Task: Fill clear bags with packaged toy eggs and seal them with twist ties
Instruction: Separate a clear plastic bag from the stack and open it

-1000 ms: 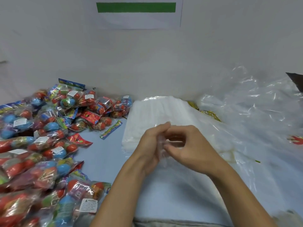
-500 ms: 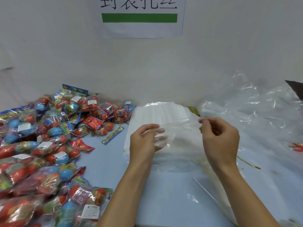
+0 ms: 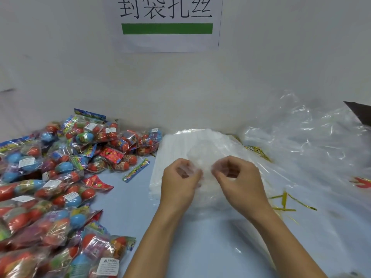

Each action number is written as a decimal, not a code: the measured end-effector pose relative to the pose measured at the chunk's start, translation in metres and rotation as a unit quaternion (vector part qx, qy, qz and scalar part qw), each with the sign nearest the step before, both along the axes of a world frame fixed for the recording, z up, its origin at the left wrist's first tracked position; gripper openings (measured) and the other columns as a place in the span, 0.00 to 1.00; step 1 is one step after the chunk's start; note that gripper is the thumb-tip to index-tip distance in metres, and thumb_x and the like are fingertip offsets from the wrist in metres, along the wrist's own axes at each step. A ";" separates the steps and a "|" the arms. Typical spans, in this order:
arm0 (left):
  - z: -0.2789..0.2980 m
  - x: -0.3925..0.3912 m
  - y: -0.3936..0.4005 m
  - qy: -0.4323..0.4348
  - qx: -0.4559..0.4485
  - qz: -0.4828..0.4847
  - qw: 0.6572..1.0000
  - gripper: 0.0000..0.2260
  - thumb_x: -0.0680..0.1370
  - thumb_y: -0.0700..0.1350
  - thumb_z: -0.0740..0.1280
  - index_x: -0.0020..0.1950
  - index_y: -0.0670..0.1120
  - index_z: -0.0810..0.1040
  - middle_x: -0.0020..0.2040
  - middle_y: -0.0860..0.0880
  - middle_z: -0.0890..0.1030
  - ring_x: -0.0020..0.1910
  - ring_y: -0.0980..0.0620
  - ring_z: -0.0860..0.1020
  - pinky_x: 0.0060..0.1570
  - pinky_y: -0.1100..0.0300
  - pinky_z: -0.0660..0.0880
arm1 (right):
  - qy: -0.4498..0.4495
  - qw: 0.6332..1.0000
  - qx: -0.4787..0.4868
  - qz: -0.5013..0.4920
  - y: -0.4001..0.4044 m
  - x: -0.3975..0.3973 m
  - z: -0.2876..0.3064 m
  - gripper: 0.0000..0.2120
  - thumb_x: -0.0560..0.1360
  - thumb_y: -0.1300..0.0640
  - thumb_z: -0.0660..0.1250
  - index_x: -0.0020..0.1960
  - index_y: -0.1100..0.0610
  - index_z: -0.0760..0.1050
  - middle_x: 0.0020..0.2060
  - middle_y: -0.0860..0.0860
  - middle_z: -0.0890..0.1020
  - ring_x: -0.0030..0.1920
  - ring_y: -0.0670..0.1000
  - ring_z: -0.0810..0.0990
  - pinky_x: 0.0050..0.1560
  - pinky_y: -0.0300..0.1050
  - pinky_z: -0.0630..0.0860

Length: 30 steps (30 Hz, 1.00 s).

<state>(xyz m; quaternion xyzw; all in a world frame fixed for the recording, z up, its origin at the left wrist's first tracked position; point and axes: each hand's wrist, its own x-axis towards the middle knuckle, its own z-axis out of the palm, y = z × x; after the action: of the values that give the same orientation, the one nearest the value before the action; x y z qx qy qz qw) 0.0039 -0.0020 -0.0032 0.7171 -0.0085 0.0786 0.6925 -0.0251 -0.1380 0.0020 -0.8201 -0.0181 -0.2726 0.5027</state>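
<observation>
A single clear bag [image 3: 202,167] hangs between my hands above a flat stack of clear bags [image 3: 180,145]. My left hand [image 3: 178,183] pinches the bag's left edge with curled fingers. My right hand [image 3: 239,181] pinches its right edge the same way. The film is blurred, so I cannot tell whether the bag's mouth is apart. A big heap of packaged toy eggs [image 3: 50,187] in red, blue and green covers the table's left side. Gold twist ties [image 3: 285,203] lie to the right of my right wrist.
A large crumpled sheet of clear plastic [image 3: 313,149] fills the right side, with more gold ties [image 3: 257,151] under its edge. A loose colourful strip packet [image 3: 136,170] lies between the eggs and the bag stack. A paper sign [image 3: 167,23] hangs on the wall.
My hands first spread apart, pulling one clear bag off the stack, and have now come back close together with the bag bunched between them. The camera view has tilted upward.
</observation>
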 end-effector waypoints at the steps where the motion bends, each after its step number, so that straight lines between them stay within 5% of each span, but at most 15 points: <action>1: 0.001 0.001 0.002 -0.005 -0.001 0.052 0.999 0.09 0.74 0.34 0.73 0.39 0.45 0.76 0.31 0.55 0.77 0.30 0.54 0.79 0.37 0.53 0.81 | -0.029 0.999 0.010 -0.021 -0.002 0.000 0.001 0.13 0.73 0.69 0.72 0.38 0.52 0.81 0.35 0.41 0.83 0.38 0.44 0.81 0.44 0.33 0.77; 6: 0.005 0.003 0.017 -0.055 -0.113 0.231 0.965 0.11 0.78 0.35 0.68 0.40 0.49 0.74 0.39 0.51 0.80 0.37 0.58 0.83 0.34 0.60 0.80 | -0.128 0.981 0.073 -0.124 -0.012 0.000 0.008 0.15 0.74 0.71 0.68 0.44 0.50 0.78 0.39 0.42 0.83 0.43 0.44 0.82 0.47 0.34 0.77; 10: 0.004 0.001 0.010 -0.053 -0.097 0.138 0.984 0.09 0.78 0.37 0.69 0.46 0.50 0.74 0.44 0.51 0.82 0.47 0.51 0.83 0.44 0.56 0.81 | -0.052 0.995 0.061 -0.065 -0.005 -0.003 0.007 0.19 0.73 0.69 0.65 0.54 0.47 0.78 0.45 0.41 0.83 0.50 0.42 0.82 0.49 0.37 0.77; 13: 0.002 -0.004 0.004 -0.069 -0.055 0.044 0.995 0.12 0.75 0.35 0.72 0.51 0.51 0.75 0.42 0.49 0.84 0.46 0.55 0.82 0.44 0.66 0.77 | 0.019 0.998 0.057 0.036 0.001 -0.008 0.005 0.23 0.67 0.59 0.66 0.60 0.43 0.74 0.48 0.41 0.83 0.55 0.42 0.80 0.55 0.37 0.75; 15: 0.001 -0.005 0.000 -0.083 -0.003 0.020 0.996 0.14 0.73 0.35 0.74 0.50 0.51 0.75 0.39 0.49 0.82 0.41 0.56 0.81 0.40 0.70 0.74 | 0.042 0.995 0.058 0.064 0.007 -0.008 0.003 0.20 0.67 0.55 0.70 0.58 0.43 0.75 0.47 0.39 0.82 0.55 0.40 0.80 0.54 0.32 0.73; 18: 0.002 -0.007 -0.003 -0.095 0.079 0.034 0.992 0.12 0.71 0.35 0.75 0.43 0.48 0.74 0.36 0.52 0.77 0.33 0.58 0.75 0.36 0.69 0.72 | 0.011 1.000 0.015 0.021 0.011 -0.004 0.000 0.12 0.71 0.64 0.73 0.45 0.51 0.74 0.39 0.43 0.80 0.44 0.39 0.79 0.44 0.28 0.71; 24: 0.005 -0.007 0.007 -0.122 0.128 0.227 0.958 0.17 0.75 0.28 0.63 0.32 0.45 0.67 0.27 0.50 0.67 0.27 0.57 0.67 0.25 0.67 0.62 | -0.030 0.991 0.057 -0.119 0.002 0.001 -0.001 0.13 0.67 0.72 0.65 0.36 0.54 0.69 0.29 0.45 0.70 0.30 0.44 0.67 0.30 0.33 0.65; 30: 0.004 -0.007 0.002 -0.130 0.117 0.115 0.978 0.11 0.78 0.35 0.66 0.53 0.50 0.76 0.50 0.52 0.78 0.48 0.59 0.76 0.41 0.78 0.68 | 0.033 0.993 0.023 -0.112 0.000 0.002 -0.006 0.18 0.73 0.65 0.68 0.57 0.47 0.76 0.47 0.45 0.80 0.47 0.44 0.78 0.48 0.45 0.77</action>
<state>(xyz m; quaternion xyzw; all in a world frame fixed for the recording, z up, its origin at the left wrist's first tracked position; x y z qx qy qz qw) -0.0034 -0.0004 0.0004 0.7732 -0.0249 0.2488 0.5828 -0.0234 -0.1377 -0.0041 -0.8137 0.0968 -0.3005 0.4882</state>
